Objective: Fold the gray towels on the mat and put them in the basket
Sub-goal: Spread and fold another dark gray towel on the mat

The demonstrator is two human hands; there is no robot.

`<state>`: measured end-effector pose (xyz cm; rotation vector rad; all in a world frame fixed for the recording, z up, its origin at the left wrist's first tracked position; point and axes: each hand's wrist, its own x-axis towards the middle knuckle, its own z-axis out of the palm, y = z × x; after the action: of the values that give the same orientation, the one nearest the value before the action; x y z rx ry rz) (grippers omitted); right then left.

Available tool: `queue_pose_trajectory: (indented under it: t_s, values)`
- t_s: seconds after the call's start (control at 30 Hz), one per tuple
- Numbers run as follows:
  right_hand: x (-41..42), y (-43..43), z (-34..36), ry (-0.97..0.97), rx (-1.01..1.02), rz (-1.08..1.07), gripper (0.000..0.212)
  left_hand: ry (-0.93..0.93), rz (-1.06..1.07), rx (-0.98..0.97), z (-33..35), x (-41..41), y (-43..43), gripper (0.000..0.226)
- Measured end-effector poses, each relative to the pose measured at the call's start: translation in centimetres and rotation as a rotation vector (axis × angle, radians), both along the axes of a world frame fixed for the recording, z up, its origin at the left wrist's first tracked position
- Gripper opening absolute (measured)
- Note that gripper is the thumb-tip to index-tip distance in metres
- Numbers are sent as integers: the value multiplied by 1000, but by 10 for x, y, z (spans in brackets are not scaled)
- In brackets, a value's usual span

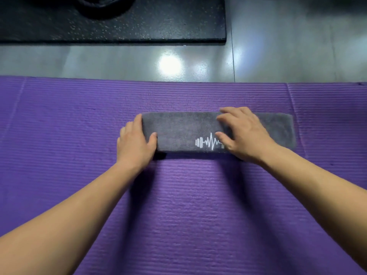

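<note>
Lying folded on mat (178, 205): gray towel (178, 132)

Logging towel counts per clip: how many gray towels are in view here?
1. The gray towel lies folded in a strip on the purple mat, left hand holding its left end, right hand resting on top. Others may lie off-frame.

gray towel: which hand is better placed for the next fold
Probably left: the left hand grips the gray towel at its left end, ready to carry it across. The right hand rests flat on it, suited to pinning.
</note>
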<state>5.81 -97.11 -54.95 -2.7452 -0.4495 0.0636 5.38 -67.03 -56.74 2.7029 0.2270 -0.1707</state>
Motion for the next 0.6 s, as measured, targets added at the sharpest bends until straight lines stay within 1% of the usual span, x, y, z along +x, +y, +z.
queue_pose_trajectory:
  t_s: [0.07,0.13,0.2,0.23,0.3,0.37,0.43,0.47,0.53,0.6]
  values:
    - [5,34,1,51,36,163,45,46,69,-85,2,3,1,63]
    - [13,57,-2,111,-9,238,46,141,166,-105,5,9,2,65]
    - [19,67,-8,167,-73,235,49,236,211,-89,6,15,4,65]
    - [20,67,-12,184,-76,218,50,268,221,-95,6,18,3,63]
    - [22,66,-16,206,-36,182,50,303,258,-171,6,23,5,59]
    - [20,65,-16,234,9,145,50,305,306,-304,5,25,5,51]
    - [18,65,-17,242,42,118,50,295,358,-503,8,23,2,43]
    - [17,65,-17,241,53,110,50,307,372,-624,10,21,1,44]
    - [15,65,-18,240,80,93,50,309,387,-790,12,16,-1,56]
    - [15,64,-18,251,113,80,50,239,368,-908,18,11,-7,54]
